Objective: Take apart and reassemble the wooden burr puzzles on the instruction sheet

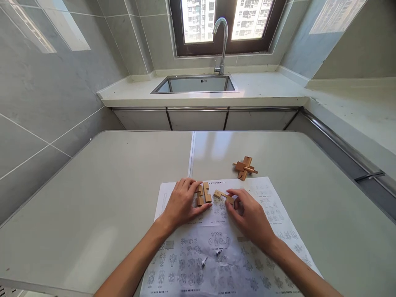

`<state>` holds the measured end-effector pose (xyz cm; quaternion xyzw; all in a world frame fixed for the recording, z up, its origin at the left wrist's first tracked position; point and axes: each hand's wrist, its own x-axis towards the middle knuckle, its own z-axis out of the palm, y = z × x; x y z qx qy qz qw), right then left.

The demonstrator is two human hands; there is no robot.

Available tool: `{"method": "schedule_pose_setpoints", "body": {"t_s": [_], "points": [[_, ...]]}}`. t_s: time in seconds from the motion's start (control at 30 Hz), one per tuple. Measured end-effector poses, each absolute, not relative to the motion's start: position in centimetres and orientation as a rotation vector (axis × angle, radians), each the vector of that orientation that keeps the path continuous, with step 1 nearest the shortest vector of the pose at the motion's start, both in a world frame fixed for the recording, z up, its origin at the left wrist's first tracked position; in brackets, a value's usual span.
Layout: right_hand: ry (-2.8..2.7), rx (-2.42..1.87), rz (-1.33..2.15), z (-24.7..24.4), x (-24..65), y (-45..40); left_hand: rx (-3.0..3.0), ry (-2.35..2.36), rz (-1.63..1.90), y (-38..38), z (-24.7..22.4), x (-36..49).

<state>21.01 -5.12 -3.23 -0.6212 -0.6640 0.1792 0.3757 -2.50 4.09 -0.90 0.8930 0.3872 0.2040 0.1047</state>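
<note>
While right fingers (230, 201) pinch a notched wooden piece (218, 194) over the printed sheet (221, 231), left fingers (198, 185) curl round two upright pieces (206, 193), which a careless squeeze could topple.

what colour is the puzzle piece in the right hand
Light, yellowish-brown wood, seen best in the head view.

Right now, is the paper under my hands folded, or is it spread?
Spread. The paper lies open on the table, with printed figures showing between and beyond your left hand and right hand.
</note>
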Motion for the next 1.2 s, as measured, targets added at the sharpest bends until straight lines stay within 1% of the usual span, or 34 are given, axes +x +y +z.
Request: {"method": "schedule_pose_setpoints", "body": {"t_s": [0.27, 0.43, 0.6, 0.8, 1.2], "points": [[-1.686, -1.575, 0.462, -3.6, 21.0, -5.1, 2.593, 1.109, 0.601, 3.9, -1.1, -2.3], [-1.685, -1.572, 0.475, -3.8, 21.1, -5.1, 2.583, 1.003, 0.581, 3.6, -1.2, -2.1], [-1.737, -1.475, 0.534, -3.4, 20.9, -5.2, 2.622, 0.835, 0.539, 3.3, -1.1, -2.0], [-1.811, -1.373, 0.598, -3.0, 20.6, -5.4, 2.624, 0.755, 0.554, 3.2, -1.1, -2.0], [-1.967, -1.26, 0.553, -3.2, 20.7, -5.7, 2.634, 0.675, 0.555, 2.9, -1.0, -1.9]]}}
